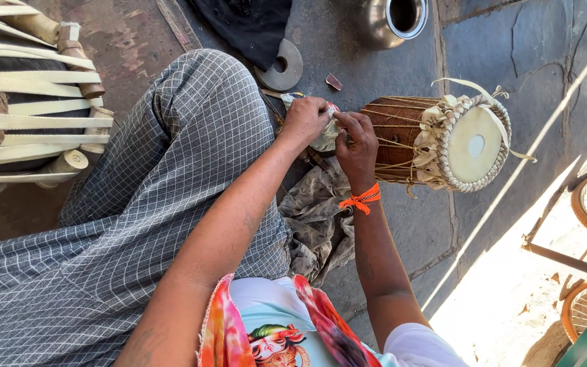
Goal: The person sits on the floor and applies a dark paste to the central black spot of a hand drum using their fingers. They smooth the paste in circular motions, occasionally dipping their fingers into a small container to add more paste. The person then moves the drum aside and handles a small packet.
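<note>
Drum (436, 139) on its side, centre right of frame, near end under both hands. Left hand (305, 119) and right hand (357, 146) pinching a pale cloth (326, 136) there. Risks: rolling on stone floor (552, 75), thin lacing (392, 122) snapping under hard pulls.

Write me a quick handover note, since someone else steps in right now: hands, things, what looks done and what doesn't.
Left hand and right hand both pinch a small pale cloth-like piece at the near end of the wooden drum. The drum lies on its side on the stone floor, its far head laced on with cord. A crumpled grey cloth lies under the wrists. The near end is hidden by the hands, so its state is unclear.
</note>
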